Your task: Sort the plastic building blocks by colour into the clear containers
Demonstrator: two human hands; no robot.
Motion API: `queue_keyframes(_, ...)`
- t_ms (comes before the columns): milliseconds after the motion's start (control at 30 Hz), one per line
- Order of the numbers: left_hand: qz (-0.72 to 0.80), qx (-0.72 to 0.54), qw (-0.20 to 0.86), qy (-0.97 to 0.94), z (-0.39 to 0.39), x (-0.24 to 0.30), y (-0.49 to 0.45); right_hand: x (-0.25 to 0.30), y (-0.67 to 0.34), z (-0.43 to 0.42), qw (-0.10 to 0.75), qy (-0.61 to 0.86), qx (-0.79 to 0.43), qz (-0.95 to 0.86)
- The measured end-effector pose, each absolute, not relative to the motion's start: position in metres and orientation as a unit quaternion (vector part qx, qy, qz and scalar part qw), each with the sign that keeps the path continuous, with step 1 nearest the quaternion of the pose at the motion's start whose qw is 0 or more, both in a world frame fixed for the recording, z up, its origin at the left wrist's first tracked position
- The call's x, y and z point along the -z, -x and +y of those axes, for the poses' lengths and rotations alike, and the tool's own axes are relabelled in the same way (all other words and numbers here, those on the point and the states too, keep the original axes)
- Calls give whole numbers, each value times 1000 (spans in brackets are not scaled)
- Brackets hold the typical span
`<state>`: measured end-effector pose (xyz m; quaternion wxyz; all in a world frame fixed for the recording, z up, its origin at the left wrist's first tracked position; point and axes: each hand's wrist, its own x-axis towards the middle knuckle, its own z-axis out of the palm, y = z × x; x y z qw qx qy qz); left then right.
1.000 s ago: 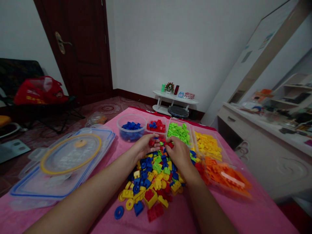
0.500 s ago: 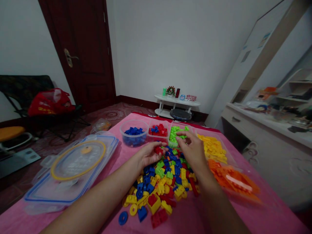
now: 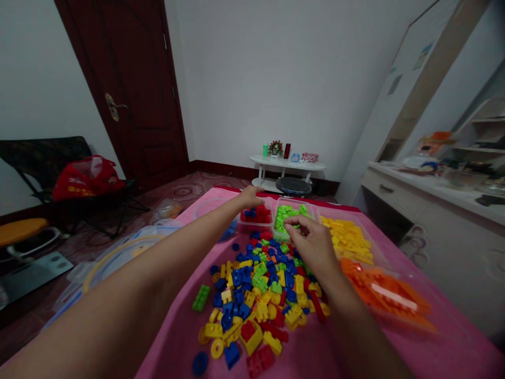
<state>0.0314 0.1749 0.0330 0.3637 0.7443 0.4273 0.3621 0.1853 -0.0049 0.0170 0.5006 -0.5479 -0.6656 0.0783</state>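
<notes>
My left hand (image 3: 251,197) reaches over the clear tub of red bricks (image 3: 258,223), its fingers stretched out above the tub's far part. No brick shows in this hand. My right hand (image 3: 311,237) hovers by the near right side of the tub of green bricks (image 3: 279,231), thumb and fingers curled together in a pinch. Whatever lies between those fingertips is too small to make out. Below both hands spreads a mixed pile of toy building bricks (image 3: 260,287), blue, yellow, red and green. A green brick (image 3: 201,298) lies apart at the pile's left.
A round tub (image 3: 203,207) with blue bricks is partly behind my left forearm. At the right stand a tub of yellow bricks (image 3: 349,239) and one of orange pieces (image 3: 389,295). Clear lids (image 3: 118,252) lie at the left of the pink tablecloth (image 3: 173,337).
My left hand has gone forward from the pile to the red tub; the red brick it held no longer shows in it. My right hand has hardly moved. The view has shifted slightly.
</notes>
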Motion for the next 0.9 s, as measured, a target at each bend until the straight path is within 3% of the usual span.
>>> queue_keyframes(67, 447, -287, 294, -795, 184, -23, -24, -17, -186, -4, 503, 548, -80, -663)
queue_keyframes(267, 447, -168, 215, -852, 184, -4, -7, -17, -183, -4, 491, 550, -78, -671)
queue_keyframes(667, 364, -225, 132, -894, 181, -20, 6, -14, -177, -6, 471, 523, -70, -707)
queue_keyframes(900, 426, -230, 60, -873, 192, -55, 42, -12, -175, -7, 459, 527, -82, -710)
